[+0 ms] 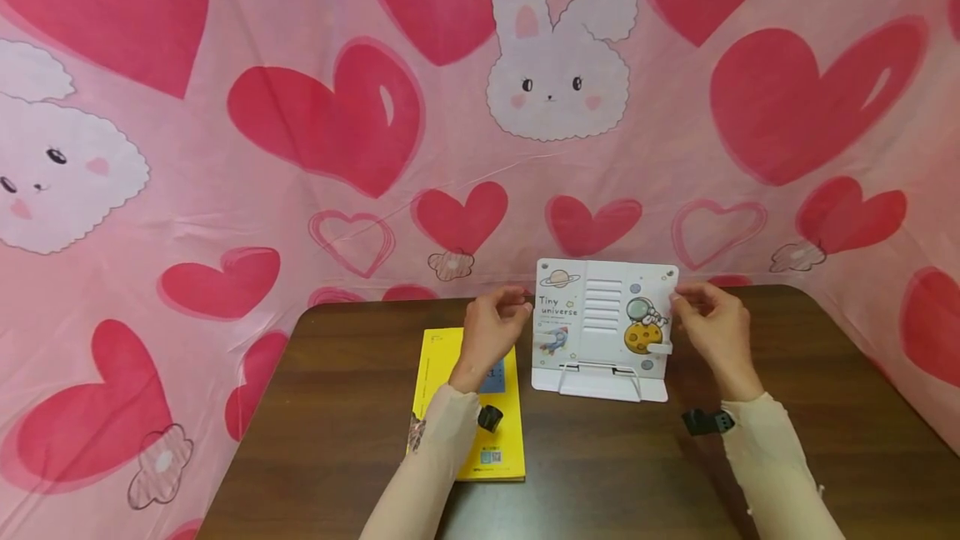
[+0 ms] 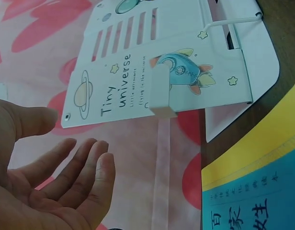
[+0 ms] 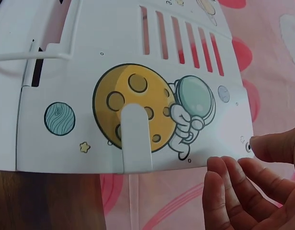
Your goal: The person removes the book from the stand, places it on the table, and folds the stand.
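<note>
A white book stand (image 1: 600, 327) printed with a rocket, a planet and an astronaut stands upright on the table, its back panel leaning away and its wire page holder folded out at the base. My left hand (image 1: 495, 323) is beside the stand's left edge; in the left wrist view its fingers (image 2: 97, 172) are relaxed, with a gap to the panel. By the right edge is my right hand (image 1: 716, 327), loosely curved. Its thumb (image 3: 274, 145) overlaps the panel's upper corner in the right wrist view, with the other fingertips right at the edge.
A yellow book (image 1: 506, 440) with a blue label lies on the wooden table (image 1: 330, 415), partly under my left forearm. Behind the table hangs a pink cloth (image 1: 292, 15) with hearts and rabbits. Dark straps (image 1: 705, 422) sit at both wrists.
</note>
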Demonstrator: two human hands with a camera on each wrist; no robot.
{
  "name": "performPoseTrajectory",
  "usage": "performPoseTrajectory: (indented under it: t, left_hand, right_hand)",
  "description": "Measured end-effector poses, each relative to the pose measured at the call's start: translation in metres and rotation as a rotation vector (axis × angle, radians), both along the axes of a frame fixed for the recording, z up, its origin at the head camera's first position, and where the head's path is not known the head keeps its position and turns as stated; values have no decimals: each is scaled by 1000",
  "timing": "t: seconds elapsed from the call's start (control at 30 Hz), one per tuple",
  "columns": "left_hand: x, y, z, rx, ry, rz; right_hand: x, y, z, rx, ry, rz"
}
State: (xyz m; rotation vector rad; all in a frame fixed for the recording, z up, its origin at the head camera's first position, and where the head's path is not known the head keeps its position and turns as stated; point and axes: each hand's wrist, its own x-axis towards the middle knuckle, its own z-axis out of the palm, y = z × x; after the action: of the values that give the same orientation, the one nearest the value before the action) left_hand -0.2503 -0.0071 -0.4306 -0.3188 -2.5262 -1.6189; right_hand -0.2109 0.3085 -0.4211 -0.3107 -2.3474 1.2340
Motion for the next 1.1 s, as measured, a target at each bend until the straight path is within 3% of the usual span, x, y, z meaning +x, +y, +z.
performPoseTrajectory:
  t: [0.3,0.7,1.1]
  left_hand:
    - [-5,12,-8,-30,-10,31]
    - [-16,17,-23,-162,-17,63]
    - [-21,16,-29,-146,-9,58]
  right_hand:
    - [0,6,-5,37,-24,-7]
    - [-5,6,-12,55,-63,16]
    - [-5,6,-16,56,-99,32]
